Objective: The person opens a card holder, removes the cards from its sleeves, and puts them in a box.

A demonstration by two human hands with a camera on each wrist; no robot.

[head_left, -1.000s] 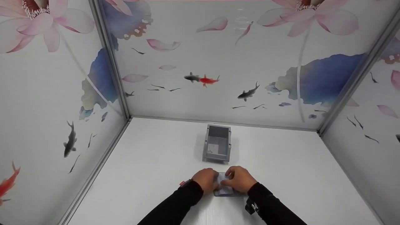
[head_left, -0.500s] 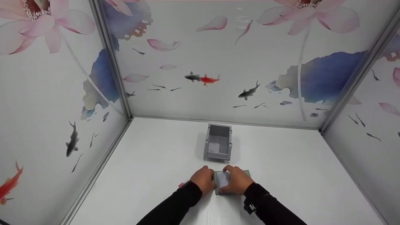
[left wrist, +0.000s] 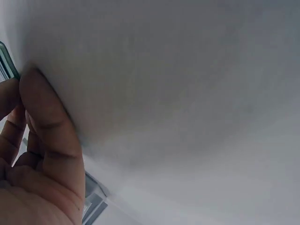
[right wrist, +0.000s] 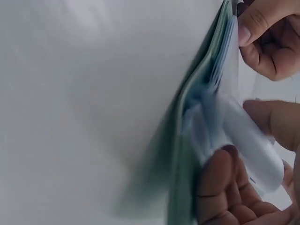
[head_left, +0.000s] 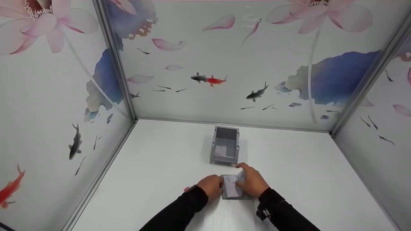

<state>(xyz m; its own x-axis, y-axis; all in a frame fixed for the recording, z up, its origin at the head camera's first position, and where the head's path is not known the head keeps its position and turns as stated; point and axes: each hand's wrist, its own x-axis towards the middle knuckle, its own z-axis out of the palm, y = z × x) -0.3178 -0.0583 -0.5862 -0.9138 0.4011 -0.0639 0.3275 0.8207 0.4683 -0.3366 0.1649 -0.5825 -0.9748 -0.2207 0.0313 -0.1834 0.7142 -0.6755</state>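
A small booklet (head_left: 231,186) with a green cover (right wrist: 180,187) lies open on the white table in front of the person. My left hand (head_left: 210,187) pinches its left edge between thumb and fingers; only a bit of the green edge (left wrist: 6,61) shows in the left wrist view. On the other side, my right hand (head_left: 254,182) holds a pale page (right wrist: 255,147) that is lifted and bent. The right wrist view catches that page curved between thumb and fingers, slightly blurred. Printing on the pages is too small to read.
Just beyond the booklet stands a grey plastic box (head_left: 223,160) with a pale label-like patch inside. White table (head_left: 167,166) surrounds both. Printed panels (head_left: 199,106) with fish and lotus flowers rise at the back and sides.
The right hand has shifted right and a little up, lifting a page and uncovering a printed page on the left. The left hand stays at the booklet's left edge.
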